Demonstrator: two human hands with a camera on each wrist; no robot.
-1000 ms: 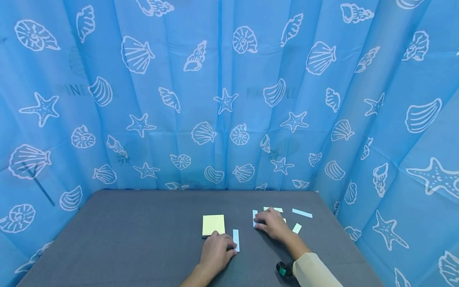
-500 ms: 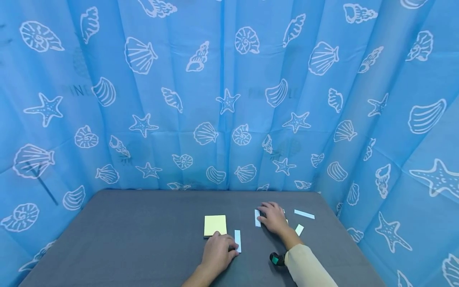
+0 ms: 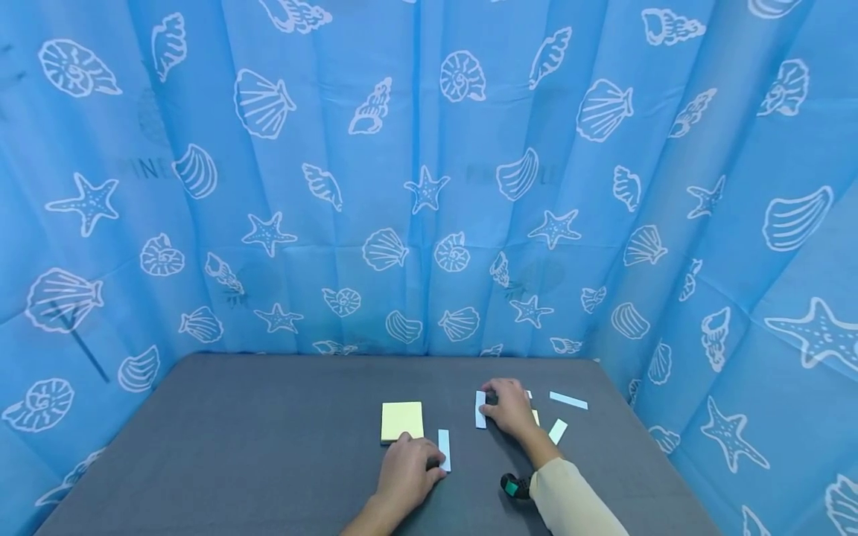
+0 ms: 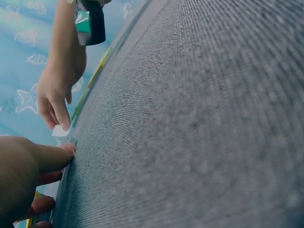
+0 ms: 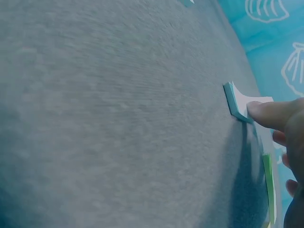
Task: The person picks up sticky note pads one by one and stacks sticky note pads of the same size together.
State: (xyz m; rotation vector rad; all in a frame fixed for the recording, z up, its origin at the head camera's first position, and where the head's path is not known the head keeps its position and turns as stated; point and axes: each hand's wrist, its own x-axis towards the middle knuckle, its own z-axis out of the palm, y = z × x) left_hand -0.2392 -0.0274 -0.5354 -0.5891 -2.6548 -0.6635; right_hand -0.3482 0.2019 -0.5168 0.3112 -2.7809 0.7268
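My right hand [image 3: 511, 408] pinches a narrow light blue sticky-note pad [image 3: 480, 409] at the back right of the table. In the right wrist view the thumb [image 5: 266, 111] presses on its top sheet [image 5: 243, 100], which curves up from the blue block below. My left hand [image 3: 407, 473], fingers curled, holds another narrow light blue sticky-note pad [image 3: 445, 450] by its right-hand side, with the thumb at its near end. Just behind that hand lies a square yellow sticky-note pad [image 3: 402, 420], its front edge partly covered by the fingers.
To the right of my right hand lie a light blue strip [image 3: 568, 400], a pale green strip [image 3: 558, 432] and a yellow strip [image 3: 535, 418] partly hidden by the hand. A blue shell-print curtain [image 3: 429, 223] borders the grey table [image 3: 234, 447] at the back and sides.
My right hand's fingers have shifted toward the far end of the pad and bent more, covering most of the strip behind them. The left hand has stayed in place; the view moved slightly.
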